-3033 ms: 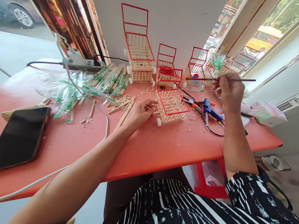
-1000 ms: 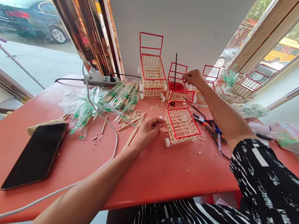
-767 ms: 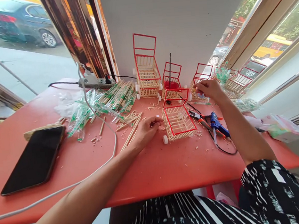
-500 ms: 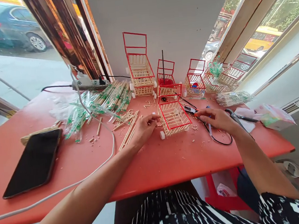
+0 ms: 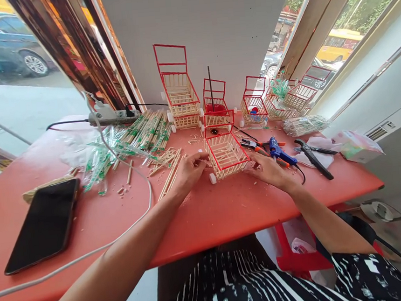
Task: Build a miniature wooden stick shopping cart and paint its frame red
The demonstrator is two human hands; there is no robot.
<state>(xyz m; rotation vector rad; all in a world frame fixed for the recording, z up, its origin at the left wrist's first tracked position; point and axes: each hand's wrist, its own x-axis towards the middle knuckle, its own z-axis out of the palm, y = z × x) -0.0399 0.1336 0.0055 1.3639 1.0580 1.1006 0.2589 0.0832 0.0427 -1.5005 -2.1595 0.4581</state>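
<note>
A miniature shopping cart (image 5: 226, 154) built of pale wooden sticks, with red trim and white wheels, stands on the table between my hands. My left hand (image 5: 190, 172) closes its thumb and fingers at the cart's left side, by a white wheel (image 5: 213, 178). On the opposite side, my right hand (image 5: 268, 170) has its fingertips against the lower right corner, and its grip there is partly hidden. Just beyond the right hand lie a blue glue gun (image 5: 280, 152) and orange-handled pliers (image 5: 254, 145).
More stick carts (image 5: 181, 93) line the wall. Wrapped chopsticks (image 5: 146, 132) and loose sticks (image 5: 170, 174) lie left of the cart. A phone (image 5: 43, 225) and white cable (image 5: 123, 230) occupy the left side. Black-handled cutters (image 5: 313, 158) rest at right, near a tissue pack (image 5: 358, 146).
My right hand has left the tools and moved to the cart's right side, uncovering the blue glue gun. My left hand stays by the cart. The view has turned slightly right.
</note>
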